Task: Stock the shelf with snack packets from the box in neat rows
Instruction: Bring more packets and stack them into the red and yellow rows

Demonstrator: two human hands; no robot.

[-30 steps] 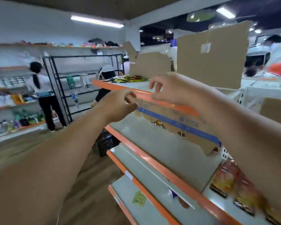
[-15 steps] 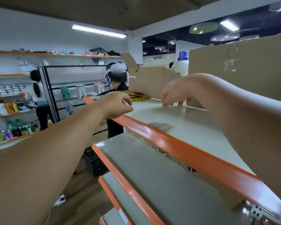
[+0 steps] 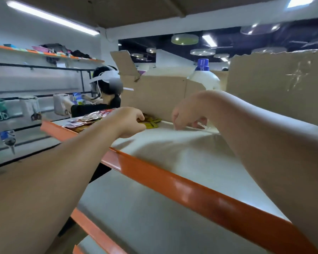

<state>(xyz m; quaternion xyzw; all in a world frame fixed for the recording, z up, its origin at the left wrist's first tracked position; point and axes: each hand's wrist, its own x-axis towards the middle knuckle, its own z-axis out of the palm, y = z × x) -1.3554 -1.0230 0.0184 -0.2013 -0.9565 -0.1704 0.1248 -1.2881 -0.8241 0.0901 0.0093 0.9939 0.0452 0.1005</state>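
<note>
The top shelf is a pale board with an orange front rail. Several red and silver snack packets lie flat at its far left end. A yellow packet lies beside them, in front of an open cardboard box. My left hand is curled into a loose fist, with its fingertips right at the yellow packet's edge; whether they touch it is unclear. My right hand hangs over the back of the shelf with its fingers apart and pointing down, nothing in it.
A second, larger cardboard box stands on the shelf at the right. A white bottle with a blue cap stands behind the boxes. Another person wearing a white headset works at a black rack beyond the shelf end. Lower shelves lie below.
Both hands have gone further in over the top shelf. My left hand now reaches the yellow packet and my right hand is at the shelf's back edge. The view has risen and come closer.
</note>
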